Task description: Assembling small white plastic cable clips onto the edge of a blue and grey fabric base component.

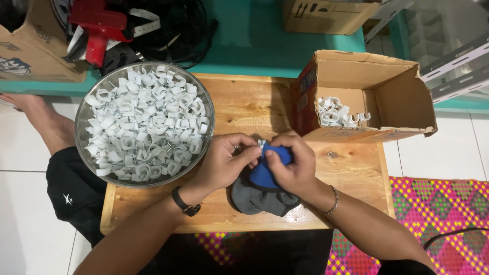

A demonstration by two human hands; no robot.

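Note:
My left hand point(224, 160) and my right hand point(293, 163) meet over the middle of a small wooden table point(244, 104). Between them they pinch a small white plastic cable clip point(261, 144) against a blue and grey cloth point(262, 188) that my right hand grips. The cloth's grey part hangs down onto the table. To the left stands a round metal bowl point(84, 109) full of white cable clips point(145, 130). To the right lies an open cardboard box point(387, 91) with several white clips point(336, 114) inside.
A red tool point(99, 25) and black cables point(173, 30) lie on the teal surface behind. Cardboard boxes stand at the far left point(30, 51) and top point(326, 15). A pink patterned mat point(438, 214) covers the floor at right. A bare foot point(35, 114) rests left.

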